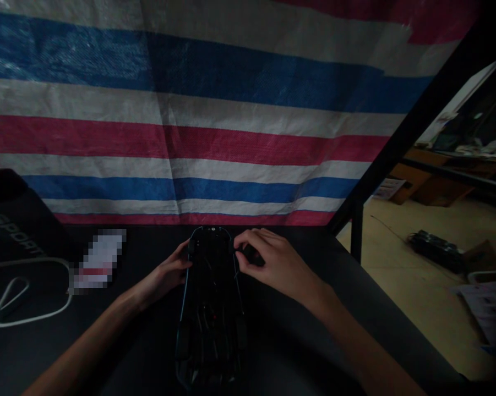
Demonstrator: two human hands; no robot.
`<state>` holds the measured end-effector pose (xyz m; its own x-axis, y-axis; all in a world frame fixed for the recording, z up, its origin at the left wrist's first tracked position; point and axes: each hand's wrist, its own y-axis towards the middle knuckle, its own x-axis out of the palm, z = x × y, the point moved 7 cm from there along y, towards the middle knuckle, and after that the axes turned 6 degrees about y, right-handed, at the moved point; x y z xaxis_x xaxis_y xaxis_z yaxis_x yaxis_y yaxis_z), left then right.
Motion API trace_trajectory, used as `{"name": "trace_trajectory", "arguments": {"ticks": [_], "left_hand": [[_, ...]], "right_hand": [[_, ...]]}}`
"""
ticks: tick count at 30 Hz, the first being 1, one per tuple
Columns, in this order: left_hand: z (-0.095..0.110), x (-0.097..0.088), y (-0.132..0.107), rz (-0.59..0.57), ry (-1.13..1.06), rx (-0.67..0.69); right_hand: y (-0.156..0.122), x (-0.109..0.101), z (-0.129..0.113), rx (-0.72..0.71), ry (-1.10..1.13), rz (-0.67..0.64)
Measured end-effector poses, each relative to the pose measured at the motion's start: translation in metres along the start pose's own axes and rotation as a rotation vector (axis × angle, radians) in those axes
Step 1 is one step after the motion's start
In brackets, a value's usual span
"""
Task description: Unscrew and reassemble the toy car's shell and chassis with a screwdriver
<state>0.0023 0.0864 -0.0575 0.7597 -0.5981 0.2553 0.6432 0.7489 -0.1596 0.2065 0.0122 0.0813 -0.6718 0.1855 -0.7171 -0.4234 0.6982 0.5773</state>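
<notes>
Behind the upturned toy car [214, 308], striped sheet [231, 146], pale cable [8, 325] at left

model car [212, 297] between left hand [171, 269] and right hand [281, 264] | on table [309, 346] | sheet [239, 143] behind | cable [25, 323] left

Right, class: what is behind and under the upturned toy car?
Behind the toy car hangs a striped sheet. Black tabletop shows on both sides of the car, but whatever lies directly under it is covered, and its roof faces out of view.
</notes>
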Motion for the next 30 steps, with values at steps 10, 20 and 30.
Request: {"name": "trace_trajectory", "arguments": {"ticks": [10, 20, 30], "left_hand": [[0.001, 0.002, -0.002, 0.005, -0.027, 0.004], [-0.001, -0.006, 0.000, 0.053, 0.040, 0.012], [0.006, -0.014, -0.006, 0.145, 0.250, 0.006]], "right_hand": [[0.023, 0.006, -0.021, 0.099, -0.263, -0.265], [0.014, 0.008, -0.011, 0.004, -0.390, -0.339], [0.015, 0.003, -0.018, 0.117, -0.128, -0.284]]}}
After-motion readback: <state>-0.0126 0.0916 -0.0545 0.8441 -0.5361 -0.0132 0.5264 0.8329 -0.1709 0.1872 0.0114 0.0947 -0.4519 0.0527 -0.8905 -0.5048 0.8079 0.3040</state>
